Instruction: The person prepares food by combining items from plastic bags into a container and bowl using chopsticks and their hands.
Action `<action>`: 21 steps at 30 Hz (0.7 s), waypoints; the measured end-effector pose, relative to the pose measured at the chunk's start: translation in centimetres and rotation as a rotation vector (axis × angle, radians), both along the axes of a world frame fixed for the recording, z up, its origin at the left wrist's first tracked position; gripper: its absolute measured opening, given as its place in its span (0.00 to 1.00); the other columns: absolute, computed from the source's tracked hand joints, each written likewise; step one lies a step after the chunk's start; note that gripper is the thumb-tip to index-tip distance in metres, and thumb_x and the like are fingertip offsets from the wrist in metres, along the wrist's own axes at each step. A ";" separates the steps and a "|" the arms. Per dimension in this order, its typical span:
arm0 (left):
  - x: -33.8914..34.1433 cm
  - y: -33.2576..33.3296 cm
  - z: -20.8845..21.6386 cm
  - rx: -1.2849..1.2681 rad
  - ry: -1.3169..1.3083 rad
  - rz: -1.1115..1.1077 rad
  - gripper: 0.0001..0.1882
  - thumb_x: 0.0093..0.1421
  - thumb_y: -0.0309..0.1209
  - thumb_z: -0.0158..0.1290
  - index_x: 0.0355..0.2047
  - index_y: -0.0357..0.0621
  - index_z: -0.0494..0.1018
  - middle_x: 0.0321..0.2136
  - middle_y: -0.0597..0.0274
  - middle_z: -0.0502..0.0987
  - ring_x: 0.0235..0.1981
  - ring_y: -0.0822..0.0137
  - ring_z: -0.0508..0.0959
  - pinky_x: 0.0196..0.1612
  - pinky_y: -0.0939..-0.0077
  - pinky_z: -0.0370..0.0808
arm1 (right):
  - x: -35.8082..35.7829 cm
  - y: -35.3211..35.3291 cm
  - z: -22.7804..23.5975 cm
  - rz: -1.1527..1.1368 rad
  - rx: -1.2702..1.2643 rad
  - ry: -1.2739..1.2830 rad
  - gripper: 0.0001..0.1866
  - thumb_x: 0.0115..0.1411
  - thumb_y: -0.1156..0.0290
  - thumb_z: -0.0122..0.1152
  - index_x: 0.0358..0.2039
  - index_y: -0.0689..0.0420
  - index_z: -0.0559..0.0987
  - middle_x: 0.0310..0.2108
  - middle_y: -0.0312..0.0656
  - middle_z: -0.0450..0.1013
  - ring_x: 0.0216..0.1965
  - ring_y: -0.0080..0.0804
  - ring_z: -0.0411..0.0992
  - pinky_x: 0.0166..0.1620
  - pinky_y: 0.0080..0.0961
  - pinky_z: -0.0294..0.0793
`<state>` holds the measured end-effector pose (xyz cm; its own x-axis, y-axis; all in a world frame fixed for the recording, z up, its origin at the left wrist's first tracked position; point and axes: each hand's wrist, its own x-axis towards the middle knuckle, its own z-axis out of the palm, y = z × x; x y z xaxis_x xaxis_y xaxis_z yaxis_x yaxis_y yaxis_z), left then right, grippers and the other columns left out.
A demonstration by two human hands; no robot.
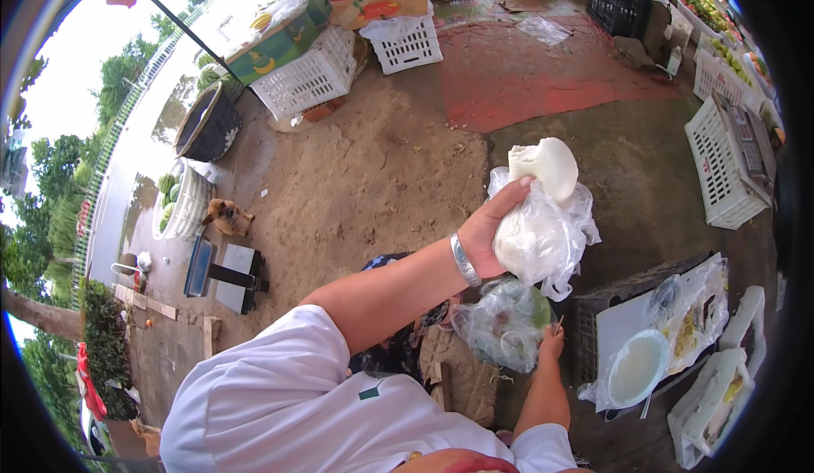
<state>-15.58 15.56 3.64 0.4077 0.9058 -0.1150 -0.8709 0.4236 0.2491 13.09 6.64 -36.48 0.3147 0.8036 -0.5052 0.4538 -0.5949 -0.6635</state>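
Head view: a white bun (557, 172) with a ragged, bitten-looking edge is held up near the middle, well above the ground, its lower part wrapped in a thin white plastic bag (543, 240). The bag is gripped by the left hand (490, 237), its thumb laid along the upper side near the bun and its fingers curled beneath, so that bag and bun are pinched between them. A silver bracelet (465, 261) is worn on that wrist. Just below, a clear bag (500, 325) with something green inside is met at its edge by the right hand (551, 346); a thin stick can be seen by its fingers, but what is pinched there cannot be told. Beside that hand, a pale bowl (638, 368) is set on a white board, with crumpled clear plastic (697, 303) next to it. Farther right, a white crate (721, 164) is topped by a scale (751, 147). Off to the left, a brown dog (227, 217) is seen between a platform scale (239, 276) and a white basket (193, 206) filled with watermelons.
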 end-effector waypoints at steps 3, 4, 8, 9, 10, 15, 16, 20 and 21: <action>0.3 -0.2 0.1 0.010 -0.017 -0.006 0.25 0.52 0.43 0.56 0.47 0.47 0.67 0.44 0.57 0.73 0.45 0.60 0.73 0.51 0.58 0.67 | 0.7 -0.7 -0.6 -0.252 -0.096 0.318 0.14 0.56 0.62 0.53 0.42 0.52 0.71 0.24 0.37 0.69 0.18 0.24 0.66 0.16 0.21 0.60; 0.3 -0.3 0.2 0.007 -0.022 -0.007 0.25 0.52 0.43 0.56 0.47 0.47 0.67 0.44 0.57 0.73 0.45 0.60 0.73 0.51 0.58 0.67 | 0.5 -1.0 -0.2 -0.328 -0.138 0.437 0.13 0.56 0.62 0.53 0.41 0.51 0.71 0.21 0.33 0.66 0.14 0.19 0.63 0.10 0.17 0.55; 0.7 -0.6 0.5 0.012 -0.039 -0.023 0.24 0.52 0.44 0.56 0.46 0.47 0.68 0.43 0.58 0.73 0.44 0.60 0.73 0.51 0.59 0.67 | 0.8 -0.8 1.2 -0.386 -0.239 0.492 0.11 0.57 0.63 0.51 0.41 0.49 0.70 0.19 0.32 0.63 0.12 0.21 0.61 0.11 0.16 0.54; 0.8 -0.7 0.5 0.015 -0.035 -0.029 0.24 0.52 0.44 0.56 0.46 0.47 0.68 0.43 0.58 0.73 0.44 0.60 0.73 0.51 0.59 0.67 | 1.0 -0.6 0.9 -0.378 -0.244 0.488 0.11 0.57 0.63 0.51 0.41 0.49 0.70 0.19 0.32 0.63 0.12 0.21 0.61 0.11 0.16 0.54; 0.9 -0.7 0.5 0.019 -0.031 -0.034 0.24 0.52 0.44 0.56 0.46 0.47 0.68 0.43 0.58 0.73 0.44 0.60 0.73 0.51 0.59 0.67 | 1.1 -0.5 0.8 -0.369 -0.251 0.485 0.11 0.57 0.63 0.50 0.41 0.48 0.69 0.19 0.32 0.62 0.12 0.21 0.61 0.11 0.16 0.54; 0.8 -0.9 0.3 -0.010 -0.010 -0.029 0.23 0.51 0.43 0.56 0.45 0.47 0.69 0.44 0.58 0.73 0.45 0.60 0.73 0.52 0.60 0.67 | 0.4 0.0 -0.6 -0.208 -0.188 0.305 0.17 0.55 0.66 0.51 0.46 0.50 0.68 0.22 0.38 0.66 0.12 0.23 0.62 0.11 0.22 0.58; 0.8 -0.9 0.3 -0.004 -0.020 -0.034 0.23 0.51 0.43 0.56 0.45 0.47 0.69 0.44 0.58 0.73 0.45 0.60 0.73 0.52 0.60 0.67 | 0.6 0.1 -1.3 -0.196 -0.169 0.258 0.17 0.55 0.66 0.51 0.46 0.51 0.68 0.22 0.38 0.67 0.12 0.24 0.62 0.11 0.23 0.59; 0.5 -0.8 0.2 -0.025 -0.072 -0.050 0.24 0.53 0.42 0.55 0.48 0.45 0.66 0.43 0.57 0.73 0.43 0.61 0.74 0.50 0.61 0.70 | 1.3 0.1 -3.1 -0.179 -0.345 0.345 0.16 0.53 0.66 0.53 0.44 0.52 0.70 0.19 0.39 0.67 0.11 0.25 0.62 0.12 0.24 0.60; 0.7 -0.7 0.3 -0.038 -0.090 -0.055 0.25 0.54 0.41 0.54 0.49 0.44 0.64 0.42 0.57 0.73 0.42 0.61 0.75 0.48 0.62 0.71 | 1.5 -0.1 -3.1 -0.206 -0.348 0.358 0.15 0.53 0.66 0.55 0.42 0.52 0.71 0.19 0.39 0.67 0.11 0.25 0.62 0.12 0.24 0.60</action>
<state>-14.85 14.86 3.91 0.4666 0.8776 -0.1097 -0.8643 0.4788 0.1540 14.63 6.51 -39.62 0.2076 0.5094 -0.8351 0.0863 -0.8599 -0.5030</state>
